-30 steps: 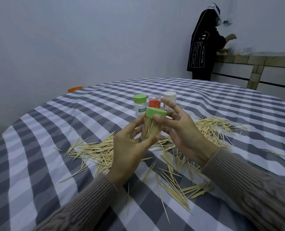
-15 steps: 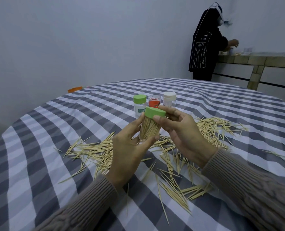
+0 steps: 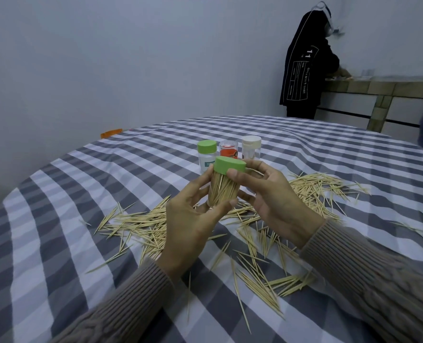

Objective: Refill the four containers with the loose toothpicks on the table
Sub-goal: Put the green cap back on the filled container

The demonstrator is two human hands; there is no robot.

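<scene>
Holding a clear toothpick container (image 3: 222,191) above the table, packed with upright toothpicks; both hands are on it. Left hand (image 3: 193,219) grasps the lower body, thumb across the front near the base, fingers curled round the far side. Right hand (image 3: 272,201) pinches the green lid (image 3: 229,165) sitting on top of that container, thumb tip on the lid's near rim, fingers wrapped behind it. Lid sits slightly tilted; cannot tell whether it is fully seated.

Behind the held container, three more containers stand upright in a row on the gray-and-white checked tablecloth (image 3: 57,243): a green-capped container (image 3: 206,154) on the left with a white label, an orange-labelled clear container (image 3: 228,151) in the middle, a white-capped container (image 3: 251,147) on the right. The three stand just beside one another; their lower parts are partly hidden by the lid and the fingers.

Loose toothpicks (image 3: 141,224) lie scattered in a broad band across the cloth: a thick patch to the left of the left hand, another heap (image 3: 317,186) beyond the right hand, and a sparser scatter (image 3: 260,276) between the forearms, nearer the camera. Both forearms in brown knitted sleeves (image 3: 379,293).

Background: a person in a black printed coat (image 3: 304,70) stands at a tiled counter (image 3: 391,87) by the far wall. Small orange object (image 3: 111,133) at the table's far left edge, identity unclear.
</scene>
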